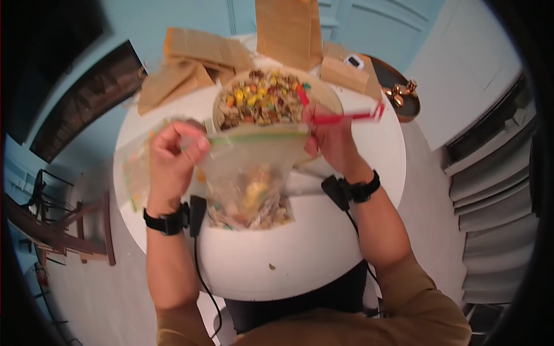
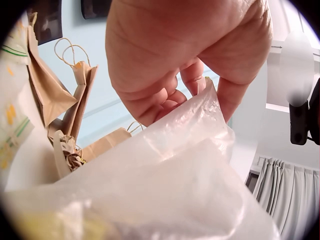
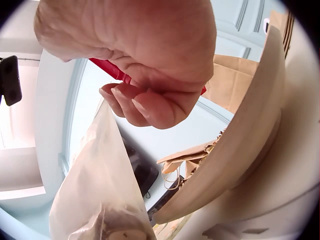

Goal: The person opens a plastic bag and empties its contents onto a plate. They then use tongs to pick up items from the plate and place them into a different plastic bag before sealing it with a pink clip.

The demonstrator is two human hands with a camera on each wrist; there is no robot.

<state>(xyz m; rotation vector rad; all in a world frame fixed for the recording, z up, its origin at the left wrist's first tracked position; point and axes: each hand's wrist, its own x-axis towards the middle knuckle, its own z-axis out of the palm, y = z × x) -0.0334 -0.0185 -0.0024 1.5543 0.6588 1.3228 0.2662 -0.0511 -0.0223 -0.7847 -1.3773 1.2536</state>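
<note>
A clear zip bag [image 1: 248, 173] with a green strip along its top hangs between both hands, with a dried, multicoloured mix at its bottom. My left hand [image 1: 180, 151] pinches the bag's upper left corner between thumb and fingers, seen close in the left wrist view. At the opposite corner my right hand [image 1: 334, 138] holds the bag's edge and a red plastic bag clip [image 1: 349, 117] that sticks out to the right. In the right wrist view curled fingers [image 3: 150, 107] cover most of the clip. Behind the bag stands a large round bowl [image 1: 337, 104] of the mix.
Brown paper bags [image 1: 208, 49] lie at the back left, and a tall paper bag [image 1: 288, 34] stands behind the bowl. A small white device [image 1: 354, 61] rests on brown paper packaging [image 1: 344, 74]. More plastic bags [image 1: 135, 173] lie at the left of the round white table [image 1: 323, 242].
</note>
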